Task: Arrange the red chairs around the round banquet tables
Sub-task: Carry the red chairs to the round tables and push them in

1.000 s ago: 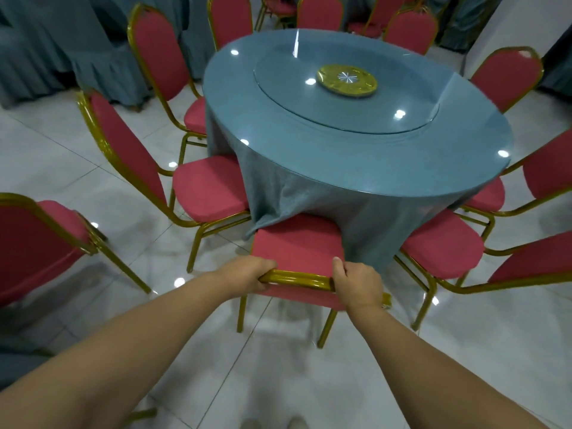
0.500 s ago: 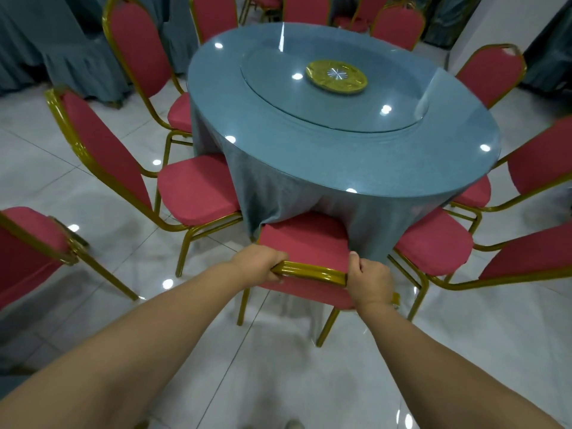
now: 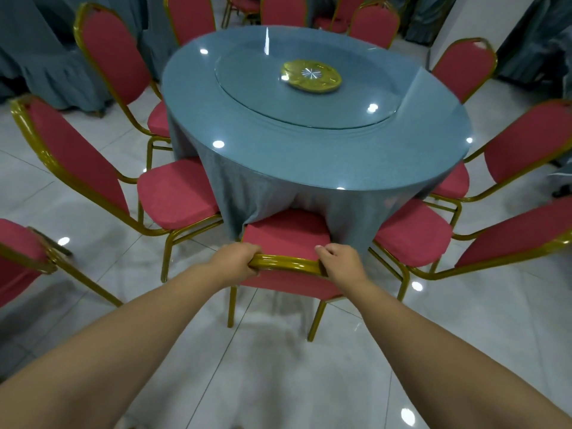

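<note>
Gripping the gold top rail (image 3: pixel 286 264) of the nearest red chair (image 3: pixel 283 235), the fingers of the left hand (image 3: pixel 236 260) curl over the rail's left end, with the thumb tucked beneath it. The right hand (image 3: pixel 339 261) rests on the rail's right end with its fingers bent over the top edge; whether they close fully round the tube cannot be told from this angle. Both forearms extend straight out from the person toward the chair back.

The held chair stands on the pale tiled floor (image 3: pixel 356 351) with its seat pushed partly under the hanging blue tablecloth (image 3: pixel 247 193), which drapes onto the front of the seat. The round banquet table (image 3: pixel 309 150) carries a glass turntable (image 3: pixel 309 91) with a gold centre disc (image 3: pixel 311 76).

Neighbouring chairs flank the held one: a chair on the left (image 3: pixel 176 193) with its seat touching the cloth, and a chair on the right (image 3: pixel 411 233) just beside the held chair's seat. More red chairs ring the far side of the table. One chair at the far left (image 3: pixel 18 255) stands well apart from the table, turned away. Draped blue tables (image 3: pixel 46 57) line the background.
</note>
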Demonstrator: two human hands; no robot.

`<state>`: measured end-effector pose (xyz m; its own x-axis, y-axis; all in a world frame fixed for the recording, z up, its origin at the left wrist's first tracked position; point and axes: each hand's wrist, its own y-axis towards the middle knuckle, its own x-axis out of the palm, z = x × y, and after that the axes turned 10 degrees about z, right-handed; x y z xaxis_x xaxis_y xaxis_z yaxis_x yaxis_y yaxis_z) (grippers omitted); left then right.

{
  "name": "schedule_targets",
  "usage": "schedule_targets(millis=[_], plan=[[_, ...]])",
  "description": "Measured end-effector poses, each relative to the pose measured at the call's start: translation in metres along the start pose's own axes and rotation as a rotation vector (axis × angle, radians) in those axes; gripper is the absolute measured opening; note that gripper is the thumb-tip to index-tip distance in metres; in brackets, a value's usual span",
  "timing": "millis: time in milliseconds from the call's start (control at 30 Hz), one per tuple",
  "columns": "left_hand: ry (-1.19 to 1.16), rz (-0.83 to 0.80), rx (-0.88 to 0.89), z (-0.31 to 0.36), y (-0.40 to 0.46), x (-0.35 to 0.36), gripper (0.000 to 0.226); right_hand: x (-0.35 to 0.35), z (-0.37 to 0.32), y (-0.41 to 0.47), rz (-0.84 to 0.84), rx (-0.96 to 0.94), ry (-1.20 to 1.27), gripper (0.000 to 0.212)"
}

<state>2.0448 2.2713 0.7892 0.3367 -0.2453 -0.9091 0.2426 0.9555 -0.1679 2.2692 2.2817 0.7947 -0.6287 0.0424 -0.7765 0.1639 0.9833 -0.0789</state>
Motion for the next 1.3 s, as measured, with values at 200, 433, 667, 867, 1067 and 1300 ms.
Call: schedule_targets(millis=[200,433,667,867,1067,1300], plan=[[0.122,0.047,0.183,0.114,0.018,0.011,0.022,-0.056,0.077,-0.004,-0.034,-0.046,0.025,0.024],[0.104,0.094,0.217,0.283,0.075,0.072,0.034,-0.190,0.215,0.018,-0.010,-0.041,-0.042,0.012],[0.027,0.119,0.208,0.398,0.116,0.120,0.029,-0.290,0.306,0.064,0.025,-0.030,-0.155,0.013],[0.055,0.106,0.176,0.427,0.158,0.135,0.031,-0.317,0.340,0.111,0.016,-0.041,-0.173,0.014],[-0.015,0.048,0.179,0.471,0.227,0.151,0.031,-0.366,0.372,0.163,0.040,-0.007,-0.238,0.015],[0.004,-0.056,0.262,0.553,0.285,0.169,0.038,-0.436,0.426,0.228,0.152,-0.032,-0.346,0.016]])
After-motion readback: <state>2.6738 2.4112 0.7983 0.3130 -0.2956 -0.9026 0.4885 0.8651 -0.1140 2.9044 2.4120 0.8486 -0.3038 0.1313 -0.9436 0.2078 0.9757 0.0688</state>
